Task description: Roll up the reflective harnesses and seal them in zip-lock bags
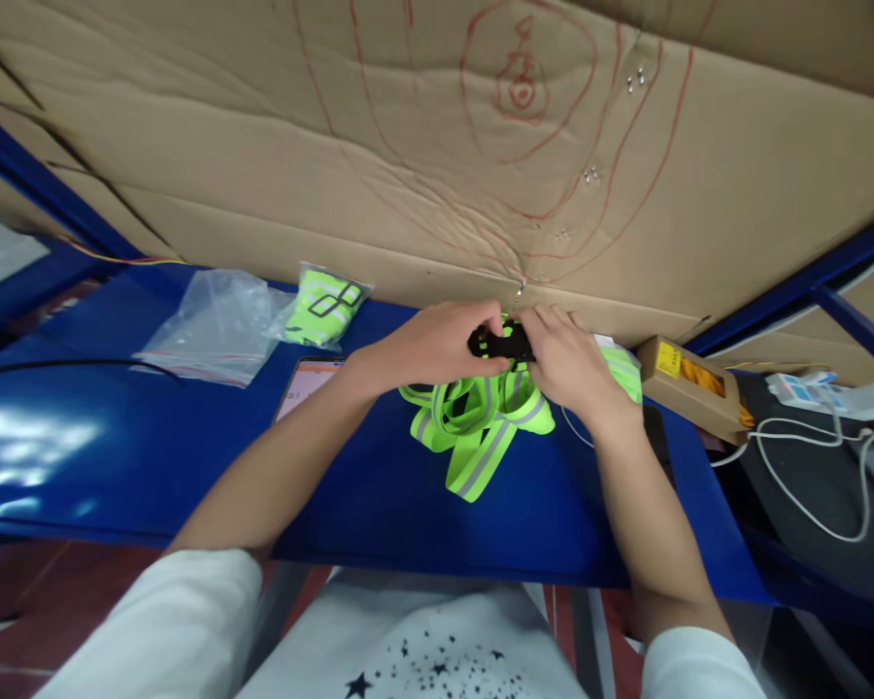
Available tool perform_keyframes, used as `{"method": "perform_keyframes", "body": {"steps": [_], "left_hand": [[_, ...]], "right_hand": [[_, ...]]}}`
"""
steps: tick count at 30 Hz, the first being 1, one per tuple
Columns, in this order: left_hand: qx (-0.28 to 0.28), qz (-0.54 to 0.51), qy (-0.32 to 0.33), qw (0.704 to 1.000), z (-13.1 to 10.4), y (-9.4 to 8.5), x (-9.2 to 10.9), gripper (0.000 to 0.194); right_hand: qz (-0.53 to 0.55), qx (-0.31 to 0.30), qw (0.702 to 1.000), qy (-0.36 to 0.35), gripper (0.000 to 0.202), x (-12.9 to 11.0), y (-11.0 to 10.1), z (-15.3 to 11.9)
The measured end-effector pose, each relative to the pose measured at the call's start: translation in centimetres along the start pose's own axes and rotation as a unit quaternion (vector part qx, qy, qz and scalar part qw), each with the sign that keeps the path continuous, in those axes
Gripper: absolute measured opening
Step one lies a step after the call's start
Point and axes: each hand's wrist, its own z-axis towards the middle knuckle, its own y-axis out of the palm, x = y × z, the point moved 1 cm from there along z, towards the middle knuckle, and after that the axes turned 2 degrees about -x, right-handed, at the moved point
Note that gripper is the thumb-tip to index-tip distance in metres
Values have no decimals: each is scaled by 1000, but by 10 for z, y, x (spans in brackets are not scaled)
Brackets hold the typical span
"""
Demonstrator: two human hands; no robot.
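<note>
Both hands meet above the blue table, closed on a black plastic buckle point(506, 342) of a strap. My left hand point(448, 340) grips the buckle's left end between thumb and fingers. From the right, my right hand point(562, 351) pinches its other end, with the fingertips partly hidden. Neon-yellow reflective webbing point(477, 456) with a grey stripe hangs from the buckle and lies in loose loops on the table beneath the hands. Whether the buckle's halves are joined cannot be made out.
A clear plastic bag point(218, 325) and a packed neon-yellow bundle point(325, 309) lie at the left. A phone point(307, 383) rests near my left forearm. Right of my right hand are more yellow material point(621, 371) and a cardboard box point(691, 388). White cables point(768, 485) trail beyond. Cardboard point(422, 194) stands behind the table point(379, 495).
</note>
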Motion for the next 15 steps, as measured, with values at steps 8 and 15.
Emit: {"method": "perform_keyframes", "body": {"steps": [8, 15], "left_hand": [[79, -47, -6, 996, -9, -41, -25, 35], [457, 0, 12, 889, -38, -116, -142, 36]], "right_hand": [[204, 152, 962, 95, 36, 70, -31, -25], [476, 467, 730, 152, 16, 166, -47, -59]]}}
